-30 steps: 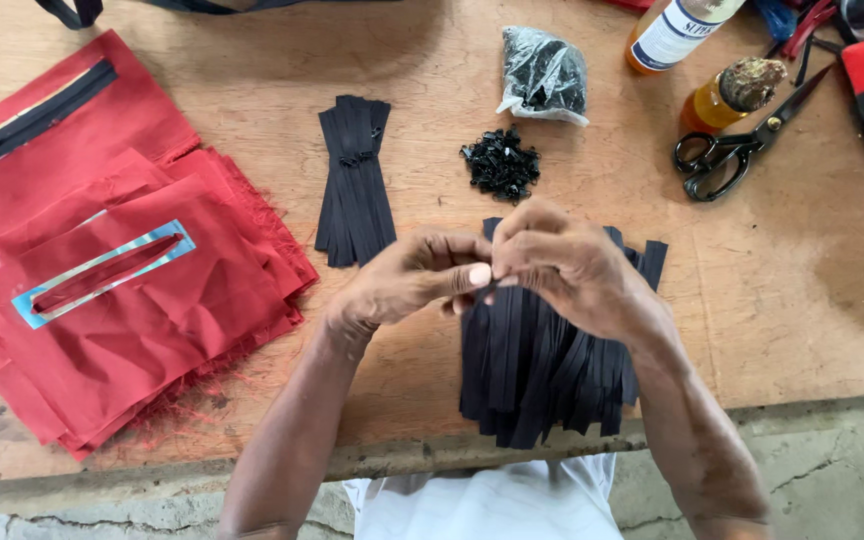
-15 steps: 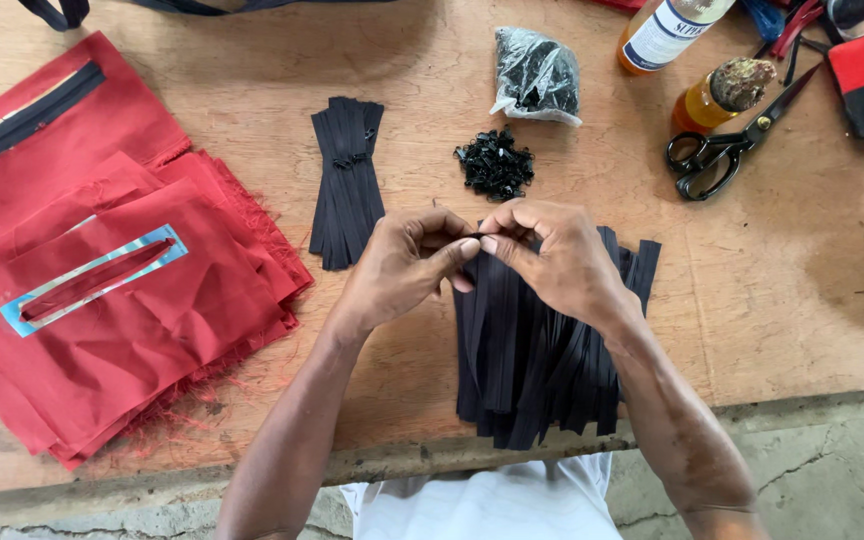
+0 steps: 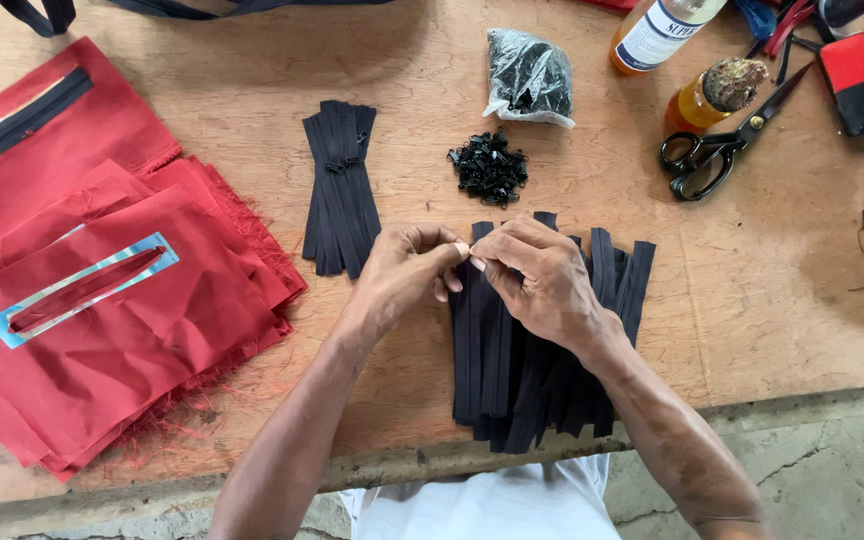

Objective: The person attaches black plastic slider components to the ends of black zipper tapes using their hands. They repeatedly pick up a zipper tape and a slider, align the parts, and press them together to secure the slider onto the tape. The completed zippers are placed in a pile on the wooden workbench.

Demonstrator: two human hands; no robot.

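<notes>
Far left on the wooden tabletop (image 3: 252, 90) lie red fabric pieces (image 3: 102, 300), then a tidy bundle of black zipper tapes (image 3: 340, 190). The left hand (image 3: 402, 275) and right hand (image 3: 537, 280) meet fingertip to fingertip, each grip pinched on one black zipper strip (image 3: 470, 330) drawn from the loose pile (image 3: 542, 370) beneath, small black sliders (image 3: 490, 168) just beyond. Black-handled scissors (image 3: 712, 155) rest far right.

A worn wooden table (image 3: 252, 80) carries red cloth (image 3: 102, 300) at left; black zipper strips (image 3: 340, 185) lie mid-table, more (image 3: 532, 380) near; sliders (image 3: 490, 168), a bag (image 3: 527, 75), scissors (image 3: 712, 155) and bottles (image 3: 714, 95) lie far right.
</notes>
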